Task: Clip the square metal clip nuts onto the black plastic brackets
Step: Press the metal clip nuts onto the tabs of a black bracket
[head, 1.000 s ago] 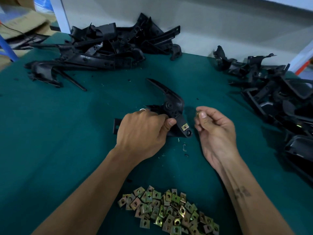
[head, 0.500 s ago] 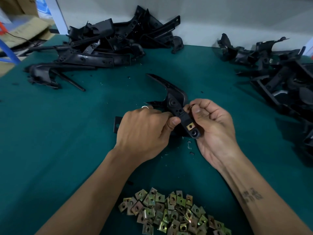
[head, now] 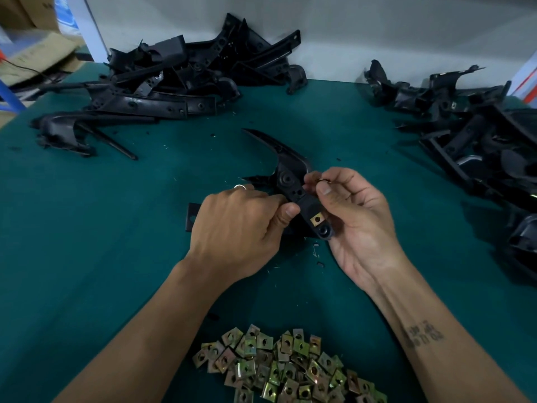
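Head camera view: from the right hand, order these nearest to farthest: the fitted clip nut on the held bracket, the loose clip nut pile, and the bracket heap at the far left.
From the right hand:
1. Fitted clip nut, on the held bracket, beside the thumb.
2. Loose clip nut pile, at the near edge, below the hands.
3. Far-left bracket heap, against the back wall.

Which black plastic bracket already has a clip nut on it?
The black plastic bracket gripped by both hands; a square brass-coloured metal clip nut sits near its lower end.

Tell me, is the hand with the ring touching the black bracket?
Touching. The head view shows the left hand wrapped over the black bracket, its thumb pressed against the arm just left of the fitted clip nut.
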`<state>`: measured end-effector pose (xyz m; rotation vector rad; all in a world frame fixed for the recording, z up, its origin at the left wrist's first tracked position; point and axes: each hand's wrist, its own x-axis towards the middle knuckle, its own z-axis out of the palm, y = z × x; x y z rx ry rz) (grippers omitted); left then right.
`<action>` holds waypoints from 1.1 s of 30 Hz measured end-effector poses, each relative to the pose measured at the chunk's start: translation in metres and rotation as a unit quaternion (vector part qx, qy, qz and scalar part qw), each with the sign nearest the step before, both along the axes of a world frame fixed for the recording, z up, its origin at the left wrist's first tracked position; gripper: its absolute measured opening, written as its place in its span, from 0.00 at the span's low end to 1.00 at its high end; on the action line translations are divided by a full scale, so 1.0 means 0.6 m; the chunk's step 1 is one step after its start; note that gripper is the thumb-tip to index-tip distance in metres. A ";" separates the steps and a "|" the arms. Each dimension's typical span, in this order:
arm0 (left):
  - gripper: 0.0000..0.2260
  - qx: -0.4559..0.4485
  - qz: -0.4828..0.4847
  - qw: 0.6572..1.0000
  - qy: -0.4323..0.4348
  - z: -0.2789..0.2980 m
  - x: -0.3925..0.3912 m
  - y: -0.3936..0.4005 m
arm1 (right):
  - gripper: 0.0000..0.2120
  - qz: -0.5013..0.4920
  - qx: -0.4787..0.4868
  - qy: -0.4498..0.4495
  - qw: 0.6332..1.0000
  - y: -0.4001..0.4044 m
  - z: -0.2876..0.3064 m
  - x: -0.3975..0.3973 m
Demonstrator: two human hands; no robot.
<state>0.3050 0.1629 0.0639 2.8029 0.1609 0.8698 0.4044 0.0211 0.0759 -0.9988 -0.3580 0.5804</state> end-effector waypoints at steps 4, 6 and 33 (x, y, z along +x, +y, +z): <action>0.20 -0.002 -0.001 1.000 0.001 -0.001 0.000 0.000 | 0.04 -0.013 -0.011 -0.014 1.000 -0.003 0.000 0.002; 0.20 0.001 -0.003 1.000 -0.002 0.000 -0.001 0.001 | 0.04 -0.024 -0.023 -0.014 0.999 -0.004 0.001 0.001; 0.23 0.012 0.006 1.000 0.018 0.001 -0.002 -0.001 | 0.10 -0.095 -0.052 -0.096 0.989 0.001 0.007 -0.022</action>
